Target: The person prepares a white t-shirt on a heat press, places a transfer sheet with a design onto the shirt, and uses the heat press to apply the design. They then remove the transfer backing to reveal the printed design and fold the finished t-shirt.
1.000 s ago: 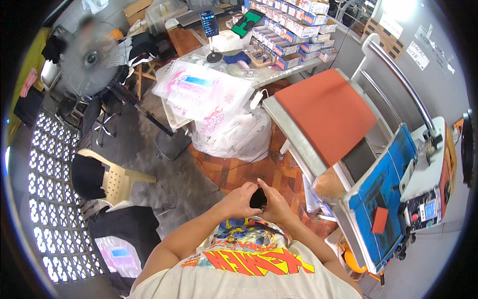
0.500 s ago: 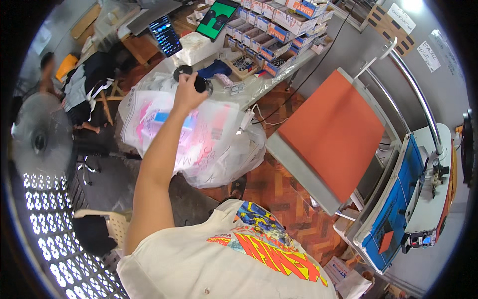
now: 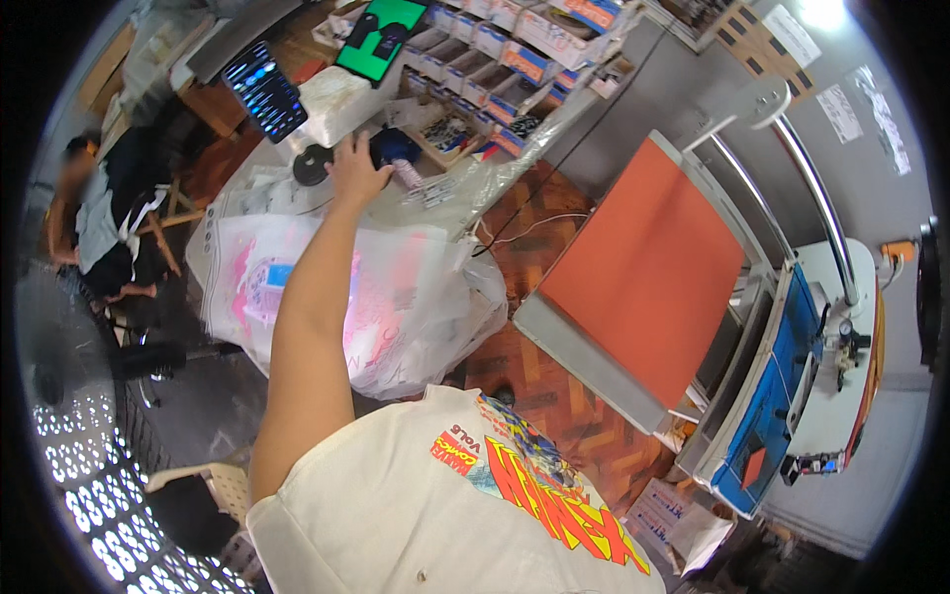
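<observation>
Holding the Left Hand (image 3: 358, 173) Out Over a Busy Table (image 3: 507, 170)

The left hand was palm down over the table, with its fingers spread apart and nothing to be seen in its grip. It was between a black disc (image 3: 313, 165) and a dark blue cloth (image 3: 398, 147). The disc lay just left of the fingers, toward the table's left edge. The cloth was just past the thumb, nearer the right edge.

It looked like a step of reaching out or letting go, but I could not tell which. To pick something up there, the fingers would need to curl in. To come away, the hand would need to lift without bumping the disc.

Past the fingertips was a white block (image 3: 341, 107), with a phone (image 3: 265, 91) on its left and a green-screened tablet (image 3: 381, 40) behind it. A tray of little bits (image 3: 445, 137) sat right of the cloth. Small boxes (image 3: 485, 40) filled the far edge. White plastic sheets (image 3: 406, 287) hung over the near edge.

The hand hid what was under its palm, so touching was hard to judge. The left arm (image 3: 317, 317) covered some plastic. The right hand was out of sight. The top of the view cut off some boxes.
</observation>
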Available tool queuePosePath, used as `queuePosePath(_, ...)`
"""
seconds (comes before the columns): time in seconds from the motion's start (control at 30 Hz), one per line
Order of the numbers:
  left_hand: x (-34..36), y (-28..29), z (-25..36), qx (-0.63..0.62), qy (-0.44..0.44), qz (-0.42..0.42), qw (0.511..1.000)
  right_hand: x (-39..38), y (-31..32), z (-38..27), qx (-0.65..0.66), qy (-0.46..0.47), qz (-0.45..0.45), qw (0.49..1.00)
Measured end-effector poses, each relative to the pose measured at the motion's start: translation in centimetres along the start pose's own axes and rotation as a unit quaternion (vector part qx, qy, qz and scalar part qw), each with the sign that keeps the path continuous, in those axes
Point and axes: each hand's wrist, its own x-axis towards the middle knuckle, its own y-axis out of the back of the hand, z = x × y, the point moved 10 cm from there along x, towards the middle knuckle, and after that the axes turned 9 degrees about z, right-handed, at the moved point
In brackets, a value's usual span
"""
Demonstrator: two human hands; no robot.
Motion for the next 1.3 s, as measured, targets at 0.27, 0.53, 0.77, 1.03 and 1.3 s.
queuePosePath(0.27, -29.0, 0.7, 5.5, -0.279, 0.003, -0.250, 0.927, 5.3, -0.9, -7.9, -0.061, 0.134, -0.046, 0.988)
queuePosePath(0.53, -57.6, 4.1, -1.7, -0.111, 0.116, -0.431, 0.888, 4.8, -8.1, -13.0, -0.218, 0.293, -0.209, 0.907)
queuePosePath(0.77, -65.5, 13.5, -12.7, -0.206, 0.469, -0.201, 0.835, 10.0, -23.1, -4.0, -0.297, 0.403, -0.402, 0.767)
queuePosePath(1.03, -47.6, 10.5, -17.1, -0.518, 0.504, 0.073, 0.687, -6.7, -18.1, -23.3, -0.398, 0.585, -0.296, 0.641)
queuePosePath(1.3, -40.5, 5.5, -19.4, -0.492, 0.594, 0.102, 0.628, -19.0, -15.8, -47.2, -0.232, 0.647, -0.130, 0.715)
